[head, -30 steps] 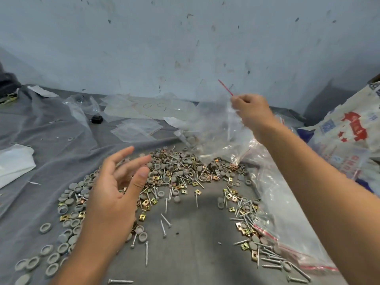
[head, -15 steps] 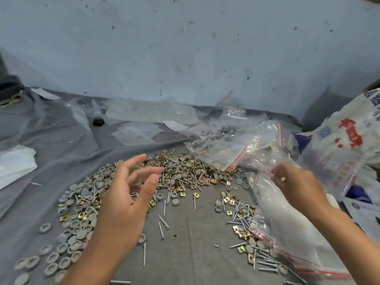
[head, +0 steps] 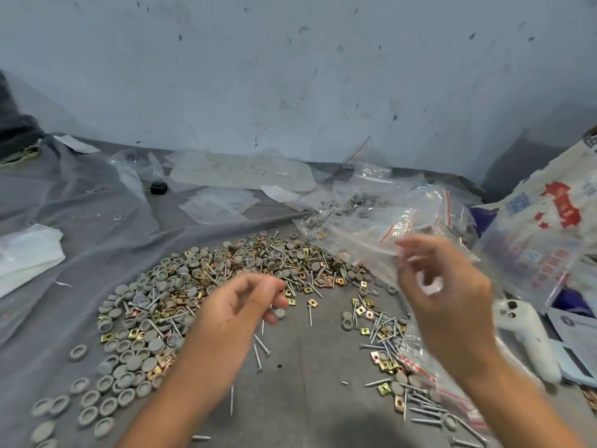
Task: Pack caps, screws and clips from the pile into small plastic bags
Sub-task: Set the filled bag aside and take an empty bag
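A wide pile of grey round caps [head: 145, 350], gold square clips [head: 311, 301] and silver screws [head: 258, 350] lies on the grey cloth in front of me. My left hand [head: 239, 313] hovers low over the pile's near edge, fingers loosely curled, with nothing visibly in it. My right hand [head: 449, 286], blurred, is raised at the right and pinches the edge of a clear small plastic bag [head: 381, 236] with a red zip line. The bag looks empty.
Filled bags [head: 355, 202] are heaped at the back right, near the wall. A stack of flat empty bags [head: 433, 379] lies at the right over loose screws. A printed sack [head: 549, 218], a white device [head: 529, 337], a white sheet [head: 26, 253] and a black object [head: 158, 187] are around.
My right hand dropped from holding a bag high to the bag stack, then rose pinching a bag. My left hand moved right over the pile and curled its fingers.
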The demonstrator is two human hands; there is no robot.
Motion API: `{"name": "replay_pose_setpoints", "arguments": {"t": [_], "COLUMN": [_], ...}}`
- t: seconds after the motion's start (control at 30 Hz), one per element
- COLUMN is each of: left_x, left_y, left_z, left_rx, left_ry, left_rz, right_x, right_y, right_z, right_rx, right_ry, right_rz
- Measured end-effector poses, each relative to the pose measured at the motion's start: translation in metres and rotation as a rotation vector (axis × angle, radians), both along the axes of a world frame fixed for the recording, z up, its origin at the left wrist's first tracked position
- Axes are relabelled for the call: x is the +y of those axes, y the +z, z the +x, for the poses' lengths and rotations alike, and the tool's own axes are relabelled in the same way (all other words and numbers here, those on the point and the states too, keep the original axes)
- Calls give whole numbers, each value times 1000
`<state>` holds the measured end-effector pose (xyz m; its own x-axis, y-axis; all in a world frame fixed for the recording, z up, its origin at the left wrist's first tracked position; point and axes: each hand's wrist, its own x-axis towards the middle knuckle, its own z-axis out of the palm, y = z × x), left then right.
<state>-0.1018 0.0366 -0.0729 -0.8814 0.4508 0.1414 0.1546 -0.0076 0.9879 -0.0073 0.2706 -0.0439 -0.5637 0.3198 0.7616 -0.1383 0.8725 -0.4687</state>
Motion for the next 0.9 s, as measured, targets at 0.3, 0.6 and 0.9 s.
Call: {"name": "replay_pose_setpoints", "arguments": {"t": [0.3,0.6,0.9], "left_x": [-18,-22,-13], "left_y": [-8,-17,-8], "left_z": [-11,-20,-10], "left_rx": [31,-150,346], "left_ry": [-4,-159,85], "left_rz": [-119,-160,-417], "right_x": [-124,-122,-115], "right_y": [-42,-48,-54], "right_z": [-28,-47,-43], "right_rx": [-340,-381,-427], "right_ry": [451,388,301], "right_rz": [-277,-405,-358]}}
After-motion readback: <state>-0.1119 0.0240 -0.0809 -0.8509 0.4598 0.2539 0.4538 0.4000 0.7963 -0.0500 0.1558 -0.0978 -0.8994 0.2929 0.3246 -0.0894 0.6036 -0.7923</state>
